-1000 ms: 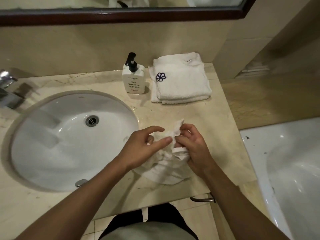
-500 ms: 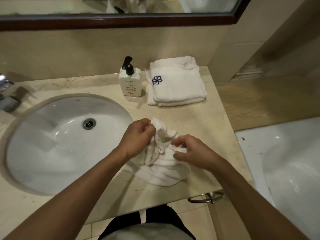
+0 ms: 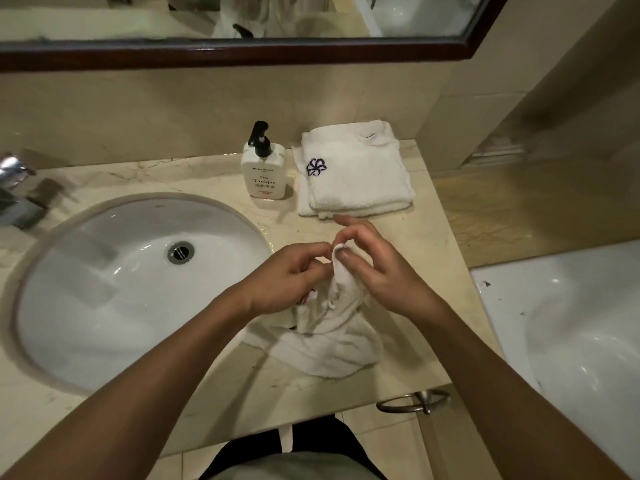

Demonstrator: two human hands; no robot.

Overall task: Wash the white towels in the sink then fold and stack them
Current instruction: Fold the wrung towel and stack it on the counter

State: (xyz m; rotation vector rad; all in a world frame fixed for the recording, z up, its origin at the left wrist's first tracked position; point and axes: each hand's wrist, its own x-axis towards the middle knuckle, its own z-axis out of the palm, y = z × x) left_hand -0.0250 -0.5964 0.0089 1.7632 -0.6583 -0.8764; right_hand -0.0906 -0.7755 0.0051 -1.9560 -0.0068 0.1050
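A crumpled white towel (image 3: 325, 337) lies on the marble counter (image 3: 426, 271) just right of the sink (image 3: 114, 306). Its upper part is lifted into a peak between my hands. My left hand (image 3: 287, 275) has curled fingers gripping the cloth on the left of the peak. My right hand (image 3: 381, 271) pinches the top edge between thumb and forefinger, its other fingers spread out. A stack of folded white towels (image 3: 360, 181) with a dark flower emblem sits at the back of the counter.
A white soap pump bottle (image 3: 264, 171) stands left of the folded stack. A chrome tap (image 3: 17, 192) is at the far left. A bathtub (image 3: 571, 341) lies to the right of the counter, and a metal towel ring (image 3: 412, 403) hangs below its front edge.
Both hands have come closer together and moved away from me on the counter. The towel's top is now drawn up into a peak between them, with my right hand pinching its edge.
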